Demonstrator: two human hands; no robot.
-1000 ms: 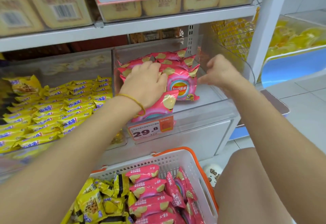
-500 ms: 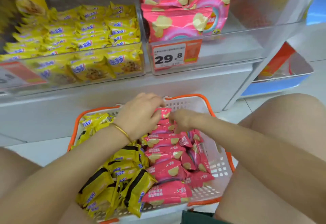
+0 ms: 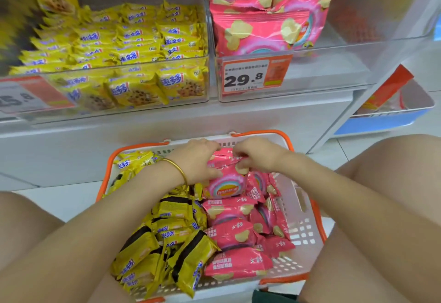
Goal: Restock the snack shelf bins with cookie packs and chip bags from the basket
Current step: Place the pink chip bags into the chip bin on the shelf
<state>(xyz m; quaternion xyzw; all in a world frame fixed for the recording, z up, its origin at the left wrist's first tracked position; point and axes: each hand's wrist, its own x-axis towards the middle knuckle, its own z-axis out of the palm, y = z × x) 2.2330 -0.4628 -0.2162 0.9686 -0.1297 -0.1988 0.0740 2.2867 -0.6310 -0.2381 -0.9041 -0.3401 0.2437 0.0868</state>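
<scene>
A white basket with an orange rim (image 3: 307, 228) sits on the floor between my knees. Yellow cookie packs (image 3: 167, 243) fill its left half and pink chip bags (image 3: 236, 235) its right half. My left hand (image 3: 195, 161), with a gold bangle on the wrist, grips a pink chip bag (image 3: 226, 183) at the far end of the basket. My right hand (image 3: 255, 154) pinches the top of the same bunch of pink bags. Above, a clear bin of yellow cookie packs (image 3: 124, 47) stands left of a clear bin of pink chip bags (image 3: 262, 16).
A price tag reading 29.8 (image 3: 255, 75) hangs on the front of the chip bin, and another tag (image 3: 26, 95) on the cookie bin. A blue-and-white tray (image 3: 391, 116) lies on the floor at right. My bare knees flank the basket.
Both hands left the chip bin on the shelf and came down into the basket. They now hold pink chip bags at its far end, one lifted slightly.
</scene>
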